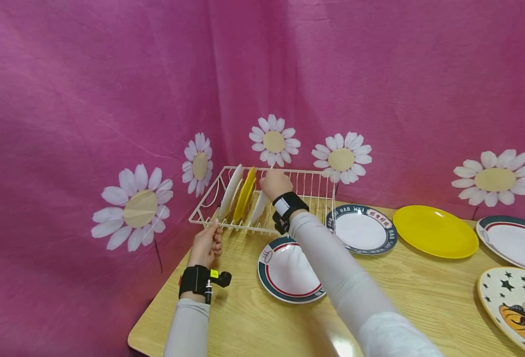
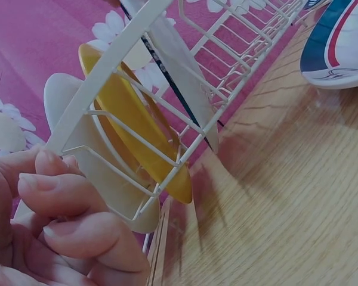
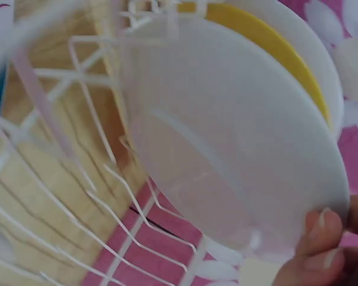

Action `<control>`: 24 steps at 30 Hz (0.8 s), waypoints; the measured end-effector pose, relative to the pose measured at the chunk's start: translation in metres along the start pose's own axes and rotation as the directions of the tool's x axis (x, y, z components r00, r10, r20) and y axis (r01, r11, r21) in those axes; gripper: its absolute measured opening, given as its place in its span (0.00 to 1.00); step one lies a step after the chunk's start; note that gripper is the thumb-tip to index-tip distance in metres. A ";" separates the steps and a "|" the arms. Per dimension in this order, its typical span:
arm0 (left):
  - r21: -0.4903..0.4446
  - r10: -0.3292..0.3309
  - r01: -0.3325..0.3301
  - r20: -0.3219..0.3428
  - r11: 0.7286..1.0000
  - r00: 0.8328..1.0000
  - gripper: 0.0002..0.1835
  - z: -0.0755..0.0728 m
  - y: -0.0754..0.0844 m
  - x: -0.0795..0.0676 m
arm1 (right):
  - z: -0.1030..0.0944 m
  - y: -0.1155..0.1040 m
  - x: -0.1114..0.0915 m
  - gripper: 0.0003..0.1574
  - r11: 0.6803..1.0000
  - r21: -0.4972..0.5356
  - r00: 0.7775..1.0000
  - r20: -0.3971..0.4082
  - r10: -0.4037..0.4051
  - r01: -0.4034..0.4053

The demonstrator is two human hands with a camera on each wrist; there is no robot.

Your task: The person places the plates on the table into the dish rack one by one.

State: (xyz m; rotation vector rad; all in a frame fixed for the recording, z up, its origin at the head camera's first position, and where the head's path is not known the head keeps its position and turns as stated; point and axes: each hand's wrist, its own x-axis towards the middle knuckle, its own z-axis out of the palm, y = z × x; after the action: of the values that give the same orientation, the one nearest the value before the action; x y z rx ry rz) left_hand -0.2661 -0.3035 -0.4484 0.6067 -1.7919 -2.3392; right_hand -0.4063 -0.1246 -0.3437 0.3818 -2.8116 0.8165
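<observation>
A white wire dish rack [image 1: 309, 172] stands at the back left of the table. My left hand [image 1: 205, 245] grips its front rail near the left corner, thumb on top and fingers curled. Inside the rack, a white plate [image 1: 232, 191] and a yellow plate [image 1: 245, 196] stand on edge, side by side. To their right, my right hand [image 1: 276, 184] pinches the upper rim of another white plate [image 3: 227, 125], upright between the wires. In the left wrist view this held plate [image 2: 182, 68] shows a dark edge; its lower rim is down among the rack wires.
A white plate with a green and red rim [image 1: 289, 272] lies before the rack, partly behind my right forearm. Farther right lie a blue-rimmed plate [image 1: 360, 230], a yellow plate [image 1: 436, 232], another red-lined plate [image 1: 518, 245] and a star-patterned plate [image 1: 509, 292]. Pink cloth [image 1: 378, 74] hangs behind.
</observation>
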 end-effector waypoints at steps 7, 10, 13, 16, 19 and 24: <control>0.007 -0.005 0.005 -0.006 1.000 1.000 0.20 0.000 -0.002 0.001 | 0.012 0.001 -0.005 0.20 1.000 0.008 0.999 0.032 -0.012 0.012; 0.021 0.006 -0.007 0.000 1.000 1.000 0.20 0.000 0.001 0.001 | 0.011 0.000 -0.006 0.21 1.000 0.017 0.999 0.038 -0.018 0.017; 0.029 0.007 -0.007 0.008 1.000 1.000 0.21 0.000 0.003 0.000 | 0.010 0.003 -0.010 0.25 1.000 0.003 0.998 0.064 -0.027 0.027; 0.028 0.001 -0.002 0.022 1.000 1.000 0.21 0.000 0.006 -0.003 | 0.007 0.004 -0.014 0.28 0.999 -0.001 0.995 0.092 -0.037 0.037; 0.026 -0.004 0.003 0.039 1.000 0.999 0.21 0.001 0.009 -0.005 | 0.003 0.007 -0.017 0.29 0.999 0.002 0.993 0.111 -0.049 0.049; 0.027 -0.004 0.004 0.013 1.000 1.000 0.21 0.000 0.003 -0.001 | -0.002 0.016 -0.024 0.30 0.996 0.048 0.986 0.145 -0.086 0.080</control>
State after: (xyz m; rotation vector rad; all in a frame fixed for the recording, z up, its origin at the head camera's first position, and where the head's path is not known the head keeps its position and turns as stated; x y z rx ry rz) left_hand -0.2655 -0.3035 -0.4456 0.6007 -1.8319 -2.3308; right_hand -0.3885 -0.1054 -0.3557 0.5847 -2.8937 0.8643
